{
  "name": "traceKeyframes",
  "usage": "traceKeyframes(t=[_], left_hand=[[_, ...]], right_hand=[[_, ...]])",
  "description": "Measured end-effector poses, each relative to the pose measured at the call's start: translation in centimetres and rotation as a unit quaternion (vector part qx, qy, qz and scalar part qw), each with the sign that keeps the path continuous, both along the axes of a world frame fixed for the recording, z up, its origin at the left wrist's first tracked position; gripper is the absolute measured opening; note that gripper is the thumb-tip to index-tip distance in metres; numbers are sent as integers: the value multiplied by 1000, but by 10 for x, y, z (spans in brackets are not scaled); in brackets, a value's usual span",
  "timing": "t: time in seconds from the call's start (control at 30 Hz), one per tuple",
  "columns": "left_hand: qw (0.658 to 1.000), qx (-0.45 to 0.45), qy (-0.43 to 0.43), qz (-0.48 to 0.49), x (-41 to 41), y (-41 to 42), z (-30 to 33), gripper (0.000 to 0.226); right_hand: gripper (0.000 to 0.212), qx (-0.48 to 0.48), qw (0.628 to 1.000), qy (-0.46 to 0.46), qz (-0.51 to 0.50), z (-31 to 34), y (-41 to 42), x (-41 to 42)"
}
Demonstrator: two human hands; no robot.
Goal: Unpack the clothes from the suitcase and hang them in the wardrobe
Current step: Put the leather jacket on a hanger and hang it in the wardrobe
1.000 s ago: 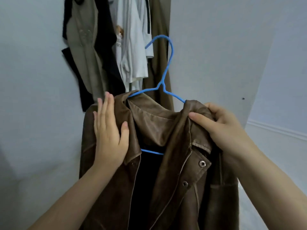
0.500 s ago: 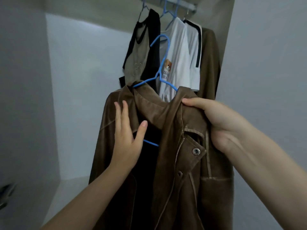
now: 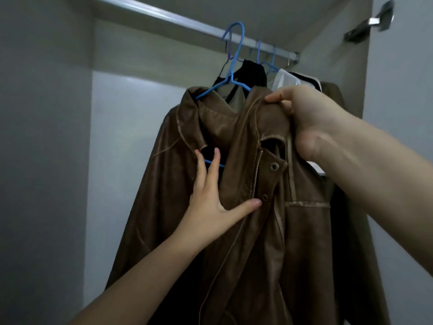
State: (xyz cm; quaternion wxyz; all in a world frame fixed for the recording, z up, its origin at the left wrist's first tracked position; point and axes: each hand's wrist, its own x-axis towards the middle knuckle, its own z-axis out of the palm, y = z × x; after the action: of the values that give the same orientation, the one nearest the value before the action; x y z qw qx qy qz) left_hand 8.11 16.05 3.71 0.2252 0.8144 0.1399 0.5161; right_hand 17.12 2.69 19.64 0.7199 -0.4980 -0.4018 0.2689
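A brown jacket [image 3: 264, 231] hangs on a blue hanger [image 3: 230, 73] that I hold up inside the wardrobe. The hanger's hook sits right at the metal rail [image 3: 164, 16]; whether it rests on the rail I cannot tell. My right hand [image 3: 311, 118] grips the jacket's right shoulder and collar, thumb on top. My left hand [image 3: 215, 198] lies flat on the jacket's front with straight, spread fingers, its thumb near a snap button.
Several garments hang on the rail's right end behind the jacket: a black one [image 3: 254, 72], a white one [image 3: 284, 79] and a brown one [image 3: 332, 95]. The wardrobe's left wall [image 3: 44, 148] and back panel [image 3: 126, 137] are bare. A door hinge [image 3: 372, 19] sits top right.
I have raised the jacket and hanger up to the rail as the view tilted up. My left hand has slid lower on the front and spread its fingers. The right hand's grip is unchanged.
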Motion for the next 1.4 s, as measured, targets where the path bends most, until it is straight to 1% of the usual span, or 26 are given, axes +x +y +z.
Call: traceKeyframes(t=[0.1,0.2,0.27,0.33,0.43,0.5,0.57,0.6,0.67,0.77,0.83,0.9,1.03,1.13,1.23,1.3,1.33,1.4], left_hand=[[999,41,-19,27,-8,46,23,104],[994,90,-16,62,-16,84,36,83],[993,90,-31,70,-18,100,44,70],[990,84,-72,84,-19,120,55,54],[983,86,-106,125,-18,152,77,40],[985,61,-85,139,-17,170,93,38],[986,29,-56,156,-14,186,106,46],[985,21,-56,159,-11,193,114,50],[985,23,-67,155,-6,205,129,51],[983,41,-92,152,4,216,153,38],[980,57,-103,161,11,223,170,35],[978,67,-105,169,16,234,192,37],[972,97,-90,195,23,245,240,43],[963,118,-83,228,27,252,266,42],[955,122,-91,253,28,260,275,37],[954,113,-97,259,27,266,273,35],[954,107,-97,262,27,270,270,35],[954,96,-92,267,26,278,259,35]], right_hand=[[36,2,1000,-18,-11,21,30,-9],[38,-1,999,-44,-21,33,56,-7],[36,2,998,-63,-28,40,69,-6],[36,0,996,-81,-31,51,84,-6],[32,-2,995,-92,-27,69,104,-2],[22,2,995,-96,-31,78,118,5],[10,10,994,-104,-37,84,131,10],[9,14,993,-108,-38,88,138,14],[12,19,992,-118,-45,94,150,21],[18,35,990,-127,-54,110,165,33],[17,49,988,-134,-57,122,173,42],[14,58,986,-144,-66,138,181,50],[17,77,982,-153,-80,171,194,65],[15,74,977,-175,-93,191,202,70],[14,47,970,-211,-111,203,212,73],[10,24,965,-232,-122,205,221,71],[11,16,963,-239,-123,204,228,71],[21,4,959,-255,-127,199,242,71]])
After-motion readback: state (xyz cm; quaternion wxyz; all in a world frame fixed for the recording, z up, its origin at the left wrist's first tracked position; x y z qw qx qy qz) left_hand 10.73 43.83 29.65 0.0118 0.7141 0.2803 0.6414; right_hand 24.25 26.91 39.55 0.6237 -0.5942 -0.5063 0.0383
